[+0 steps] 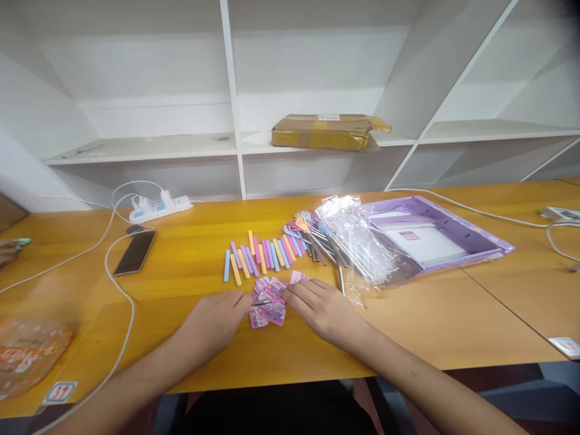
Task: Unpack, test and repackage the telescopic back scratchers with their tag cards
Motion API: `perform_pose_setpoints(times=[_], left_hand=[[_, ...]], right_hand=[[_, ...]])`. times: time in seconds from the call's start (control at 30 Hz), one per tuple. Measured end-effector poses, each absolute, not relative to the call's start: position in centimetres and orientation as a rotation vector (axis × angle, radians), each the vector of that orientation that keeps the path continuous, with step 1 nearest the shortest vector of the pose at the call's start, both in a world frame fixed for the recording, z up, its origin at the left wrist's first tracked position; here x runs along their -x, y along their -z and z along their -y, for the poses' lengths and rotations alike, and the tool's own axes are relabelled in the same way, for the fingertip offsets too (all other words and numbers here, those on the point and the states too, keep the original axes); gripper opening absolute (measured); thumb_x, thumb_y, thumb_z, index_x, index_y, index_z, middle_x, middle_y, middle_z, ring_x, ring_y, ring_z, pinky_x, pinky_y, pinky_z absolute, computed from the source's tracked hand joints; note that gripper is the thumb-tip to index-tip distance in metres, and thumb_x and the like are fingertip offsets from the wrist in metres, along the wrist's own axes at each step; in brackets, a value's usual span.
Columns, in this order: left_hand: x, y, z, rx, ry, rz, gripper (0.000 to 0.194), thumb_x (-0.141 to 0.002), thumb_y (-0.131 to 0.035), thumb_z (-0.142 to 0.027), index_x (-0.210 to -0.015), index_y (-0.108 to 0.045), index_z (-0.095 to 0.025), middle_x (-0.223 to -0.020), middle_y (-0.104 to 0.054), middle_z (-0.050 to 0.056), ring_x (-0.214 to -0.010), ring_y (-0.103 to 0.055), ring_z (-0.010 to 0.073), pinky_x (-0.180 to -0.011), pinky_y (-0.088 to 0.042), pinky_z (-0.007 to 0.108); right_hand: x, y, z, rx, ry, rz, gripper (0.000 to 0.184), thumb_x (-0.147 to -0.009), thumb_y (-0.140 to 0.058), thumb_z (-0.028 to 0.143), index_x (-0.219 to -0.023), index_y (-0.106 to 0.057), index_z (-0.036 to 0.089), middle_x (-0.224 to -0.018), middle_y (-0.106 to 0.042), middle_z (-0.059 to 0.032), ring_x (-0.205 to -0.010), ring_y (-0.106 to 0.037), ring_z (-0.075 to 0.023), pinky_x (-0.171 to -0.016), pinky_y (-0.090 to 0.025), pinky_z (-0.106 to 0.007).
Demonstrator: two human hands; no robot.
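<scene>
Both hands meet over a small pile of pink-and-purple printed cards (272, 315) near the table's front edge. My left hand (220, 315) is closed on the metal rod of a back scratcher (261, 302). Its pink end points right, toward my right hand (322, 307), whose fingers are pinched at that end; the fingertips are partly hidden. Just beyond lies a row of pastel handle tubes (261, 257) in blue, yellow, purple and pink. To their right, several back scratchers (312, 232) with coloured hand-shaped heads and metal rods are heaped.
Clear plastic bags (362, 248) lie against a purple box tray (492, 244) on the right. A phone (136, 252), power strip (161, 208) and white cables are at left, with an orange packet (31, 356) nearer. A taped carton (321, 132) sits on the shelf. Another person's hand (8, 251) shows at far left.
</scene>
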State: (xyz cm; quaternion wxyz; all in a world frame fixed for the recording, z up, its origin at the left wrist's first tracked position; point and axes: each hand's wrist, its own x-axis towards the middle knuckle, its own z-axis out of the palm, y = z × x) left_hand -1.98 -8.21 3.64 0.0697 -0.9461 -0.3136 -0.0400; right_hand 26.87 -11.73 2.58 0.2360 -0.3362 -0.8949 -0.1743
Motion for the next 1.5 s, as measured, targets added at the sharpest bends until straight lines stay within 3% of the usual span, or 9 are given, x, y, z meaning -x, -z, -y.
perform_pose_setpoints(times=[0.2,0.37,0.5,0.67,0.83,1.0,1.2,1.33,1.5], left_hand=[[6.5,-5.1,6.4,2.575,0.242,0.897,0.028,-0.111,-0.042,-0.023,-0.1,-0.068,-0.022,-0.085,-0.07,0.004,-0.076,-0.066,0.0223,-0.063,-0.044,0.032],[15.4,-5.6,4.7,2.459,0.342,1.024,0.03,-0.111,-0.044,-0.029,-0.097,-0.07,-0.024,-0.084,-0.069,0.004,-0.079,-0.065,0.024,-0.068,-0.046,0.035],[17.5,-4.6,5.5,2.569,0.405,1.056,0.034,-0.111,-0.043,-0.035,-0.092,-0.07,-0.024,-0.081,-0.069,0.003,-0.076,-0.066,0.0227,-0.067,-0.049,0.034],[16.6,-3.2,6.3,2.646,0.452,1.063,0.035,-0.112,-0.046,-0.046,-0.098,-0.066,-0.022,-0.089,-0.072,0.004,-0.077,-0.069,0.0212,-0.071,-0.052,0.033],[17.0,-2.8,6.2,2.613,0.348,1.035,0.036,-0.114,-0.041,-0.037,-0.096,-0.067,-0.021,-0.087,-0.07,0.005,-0.081,-0.068,0.025,-0.077,-0.053,0.038],[17.4,-2.6,6.3,2.549,0.389,0.95,0.036,-0.113,-0.036,-0.03,-0.107,-0.07,-0.019,-0.092,-0.073,0.007,-0.083,-0.07,0.0261,-0.078,-0.057,0.039],[15.6,-1.7,7.3,2.643,0.553,0.934,0.026,-0.109,-0.043,-0.021,-0.12,-0.067,-0.024,-0.094,-0.076,0.005,-0.08,-0.073,0.0219,-0.074,-0.059,0.033],[12.6,-0.8,8.1,2.702,0.464,0.934,0.034,-0.107,-0.042,-0.011,-0.132,-0.061,-0.022,-0.097,-0.075,0.007,-0.084,-0.074,0.0227,-0.078,-0.061,0.035],[8.2,-0.1,9.2,2.73,0.451,0.926,0.035,-0.106,-0.04,-0.011,-0.133,-0.061,-0.018,-0.096,-0.073,0.008,-0.08,-0.072,0.0226,-0.073,-0.06,0.034]], right_hand=[[-35.3,-1.9,11.9,1.062,0.531,2.198,0.038,-0.105,-0.046,0.007,-0.131,-0.069,0.023,-0.11,-0.08,-0.0097,-0.096,-0.075,-0.0223,-0.084,-0.057,-0.037],[-49.3,-1.1,15.4,1.458,0.61,1.887,0.022,-0.104,-0.058,0.018,-0.106,-0.078,0.026,-0.098,-0.082,-0.0138,-0.087,-0.079,-0.0224,-0.082,-0.058,-0.036],[-53.6,0.2,18.9,1.736,0.583,1.749,0.015,-0.103,-0.061,0.032,-0.108,-0.076,0.033,-0.101,-0.082,-0.0135,-0.089,-0.079,-0.0234,-0.078,-0.056,-0.037],[-52.6,1.1,20.0,2.026,0.186,1.629,0.024,-0.101,-0.054,0.041,-0.119,-0.068,0.034,-0.1,-0.08,-0.0108,-0.083,-0.078,-0.0263,-0.072,-0.053,-0.039],[-53.0,0.5,19.1,2.169,0.057,1.405,0.018,-0.096,-0.053,0.038,-0.107,-0.066,0.033,-0.095,-0.079,-0.0124,-0.086,-0.077,-0.0289,-0.077,-0.052,-0.043],[-53.6,0.2,18.0,2.266,0.012,1.257,0.017,-0.093,-0.051,0.043,-0.094,-0.063,0.031,-0.09,-0.079,-0.0131,-0.082,-0.076,-0.0318,-0.075,-0.051,-0.046],[-50.1,1.3,17.2,2.104,-0.039,1.42,0.031,-0.099,-0.043,0.049,-0.086,-0.06,0.028,-0.071,-0.07,-0.0077,-0.063,-0.069,-0.0275,-0.067,-0.05,-0.042],[-45.1,2.0,16.3,1.966,-0.032,1.552,0.04,-0.104,-0.039,0.053,-0.078,-0.054,0.027,-0.065,-0.065,-0.0047,-0.055,-0.064,-0.0248,-0.058,-0.046,-0.037],[-37.0,1.8,16.0,1.741,0.029,1.777,0.033,-0.11,-0.041,0.045,-0.098,-0.063,0.024,-0.067,-0.068,-0.0033,-0.051,-0.063,-0.0215,-0.053,-0.044,-0.031]])
